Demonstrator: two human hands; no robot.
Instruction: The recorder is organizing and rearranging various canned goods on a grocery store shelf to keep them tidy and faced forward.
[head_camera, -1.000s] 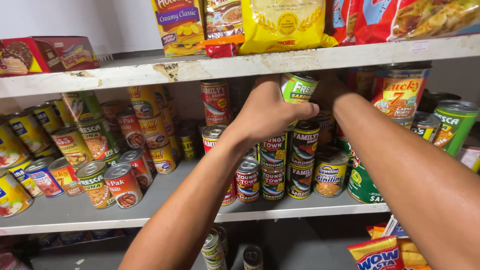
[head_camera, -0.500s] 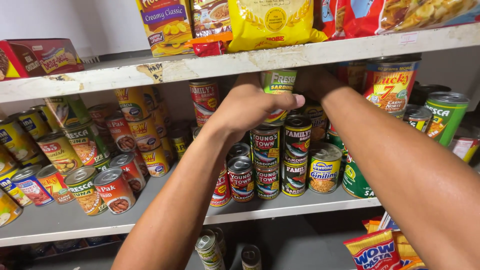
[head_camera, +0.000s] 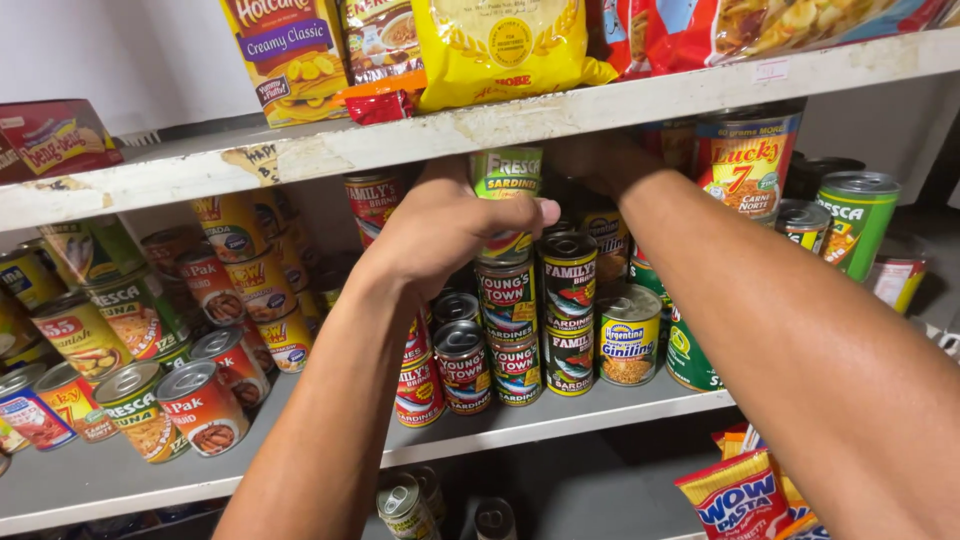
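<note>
My left hand (head_camera: 445, 235) is wrapped around a green sardine can (head_camera: 507, 176) held high, on top of a stack of red cans (head_camera: 506, 300) on the white shelf (head_camera: 560, 412). My right hand (head_camera: 600, 160) reaches deep under the upper shelf board (head_camera: 330, 150), just right of the green can; its fingers are in shadow and I cannot tell what they touch. More stacked cans (head_camera: 570, 300) stand directly below both hands.
Tilted rows of cans (head_camera: 160, 400) fill the shelf's left side. A large red-labelled can (head_camera: 748, 160) and green cans (head_camera: 855, 222) stand at the right. Boxes and bags (head_camera: 500, 45) line the upper shelf. Pasta packets (head_camera: 740, 500) sit lower right.
Both hands have moved deeper into the shelf and up toward the upper board, the left carrying the green can onto the stack. The view has shifted slightly.
</note>
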